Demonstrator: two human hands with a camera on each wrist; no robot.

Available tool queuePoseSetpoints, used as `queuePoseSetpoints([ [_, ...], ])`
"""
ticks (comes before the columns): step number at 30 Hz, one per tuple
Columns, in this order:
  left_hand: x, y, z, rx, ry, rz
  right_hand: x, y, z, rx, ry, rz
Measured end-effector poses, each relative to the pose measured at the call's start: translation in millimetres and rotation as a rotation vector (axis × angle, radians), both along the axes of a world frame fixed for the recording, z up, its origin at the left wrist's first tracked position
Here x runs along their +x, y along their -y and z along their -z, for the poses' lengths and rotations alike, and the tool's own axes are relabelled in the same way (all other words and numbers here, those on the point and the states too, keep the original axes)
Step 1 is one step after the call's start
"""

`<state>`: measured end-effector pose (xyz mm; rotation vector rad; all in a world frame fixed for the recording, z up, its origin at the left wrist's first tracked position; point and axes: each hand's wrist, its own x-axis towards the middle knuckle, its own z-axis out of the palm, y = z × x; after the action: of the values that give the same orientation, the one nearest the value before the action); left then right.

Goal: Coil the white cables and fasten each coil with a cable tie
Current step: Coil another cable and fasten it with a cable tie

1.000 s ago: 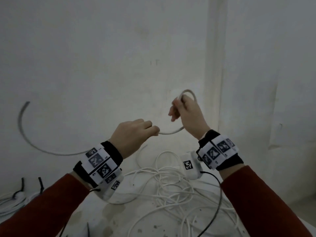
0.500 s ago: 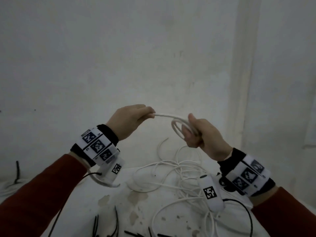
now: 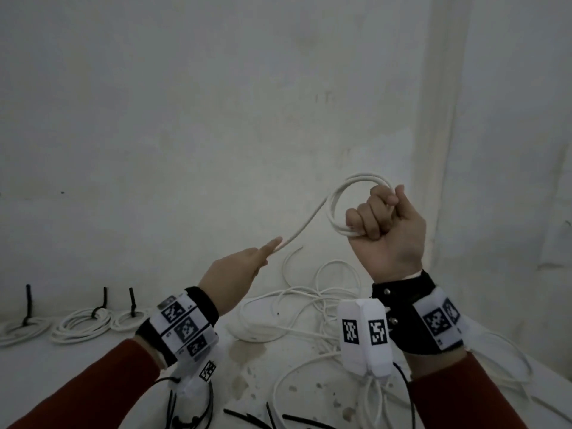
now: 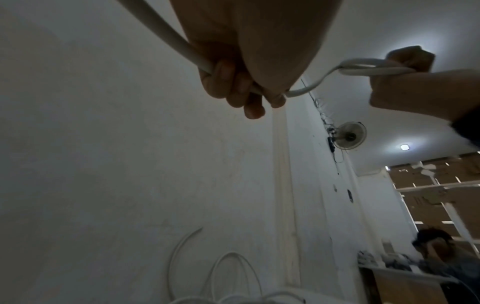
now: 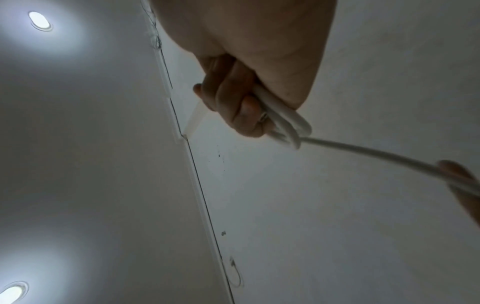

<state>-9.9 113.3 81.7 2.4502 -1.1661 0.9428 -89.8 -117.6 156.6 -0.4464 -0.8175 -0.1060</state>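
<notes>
My right hand (image 3: 382,222) is raised in a fist and grips a small coil of white cable (image 3: 337,196), a few loops stacked together. The coil (image 5: 288,125) shows below my curled right fingers in the right wrist view. From it one strand of the cable (image 3: 305,226) runs down left to my left hand (image 3: 244,267), whose fingers are curled round the strand (image 4: 182,47) with the tail leading off behind. Below both hands a tangled pile of loose white cables (image 3: 312,308) lies on the white table (image 3: 77,366).
Three finished coils (image 3: 83,325) with black ties standing up lie at the table's left, against the wall. Loose black cable ties (image 3: 278,419) lie near the front edge. A white wall stands close behind the table. Another person (image 4: 439,253) sits far right.
My right hand has risen and turned its fist upward with the coil, now larger. The left hand has dropped lower and slid back along the strand, away from the right.
</notes>
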Motion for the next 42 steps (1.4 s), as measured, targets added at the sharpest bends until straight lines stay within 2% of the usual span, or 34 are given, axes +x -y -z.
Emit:
queuePoseSetpoints([
  [3,-2.7,-6.5,20.3,0.115,0.143,-0.061,4.8,-1.8,-2.2,0.111,-0.028,0.126],
  [5,-5.7,-10.4,28.0,0.176,0.307,-0.082,10.0,-2.9,-1.2,0.124,-0.042,0.174],
  [9,-24.9,-16.8,18.0,0.258,0.511,-0.002,22.1,-11.6,5.6,0.035,-0.123,0.361],
  [12,-45.4,-21.1,5.5,0.309,0.541,0.012,33.2,-24.8,11.2,-0.086,-0.156,0.514],
  [15,-61.2,-24.3,-8.7,0.335,0.542,0.028,36.0,-42.1,18.6,-0.372,-0.141,0.715],
  [17,-66.8,-29.0,-21.1,0.317,0.548,0.036,34.9,-50.5,25.9,-0.695,-0.073,0.86],
  [19,-68.8,-35.3,-33.9,0.302,0.548,0.028,30.6,-56.1,32.1,-1.006,0.062,0.918],
  [22,-65.8,-45.5,-49.0,0.283,0.525,0.025,18.5,-61.1,37.7,-1.345,0.167,0.867],
  [25,-59.0,-53.4,-57.5,0.223,0.457,0.043,4.2,-63.3,39.7,-1.455,0.19,0.735],
  [29,-54.0,-51.6,-58.1,0.079,0.358,0.16,-6.5,-66.4,37.8,-1.363,0.179,0.626],
  [33,-55.2,-40.4,-53.8,-0.101,0.359,0.237,-8.9,-70.2,34.7,-1.31,0.125,0.527],
  [37,-62.1,-33.0,-46.4,-0.298,0.32,0.274,-0.9,-68.2,33.2,-1.158,0.051,0.365],
  [39,-67.3,-29.1,-41.3,-0.39,0.261,0.276,2.8,-66.7,34.3,-1.084,0.048,0.24],
  [42,-71.8,-19.1,-32.8,-0.519,0.071,0.295,5.6,-67.6,38.0,-1.011,0.052,0.083],
])
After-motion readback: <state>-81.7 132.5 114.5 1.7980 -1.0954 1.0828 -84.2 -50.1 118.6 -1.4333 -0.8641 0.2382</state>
